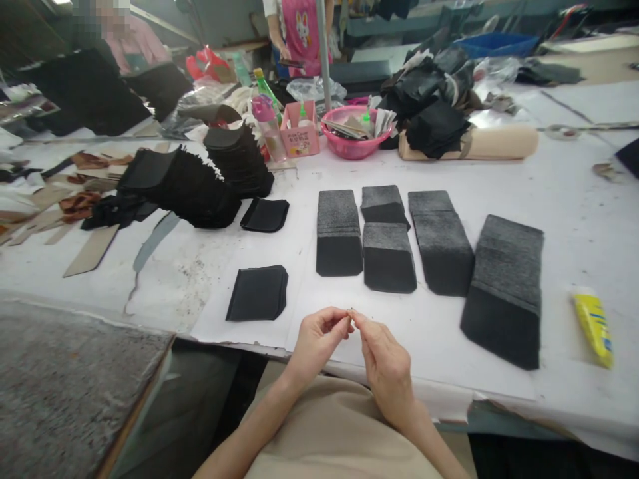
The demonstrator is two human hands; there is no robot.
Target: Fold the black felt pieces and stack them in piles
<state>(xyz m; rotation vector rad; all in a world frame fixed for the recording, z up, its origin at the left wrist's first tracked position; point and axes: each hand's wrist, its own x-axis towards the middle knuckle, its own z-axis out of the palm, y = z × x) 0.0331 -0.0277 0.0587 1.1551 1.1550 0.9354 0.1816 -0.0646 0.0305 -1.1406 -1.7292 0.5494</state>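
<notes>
My left hand [322, 339] and my right hand [384, 352] meet at the fingertips over the front edge of the white table. Both are closed in a pinch; anything between the fingers is too small to make out. Just beyond them lie overlapping rows of black pieces with grey fuzzy backs: one row [339, 256], a shorter one [389, 269], a third [446, 266] and a long one [504, 326] at the right. To the left of my hands are a black square piece [257, 294] and, farther back, another small black piece [264, 215].
Tall stacks of black pieces [180, 186] stand at the left, near brown scraps [82, 206]. A pink basin [355, 143], a pink box [299, 130] and a beige roll [499, 143] line the back. A yellow tube [594, 329] lies right. Two people work beyond.
</notes>
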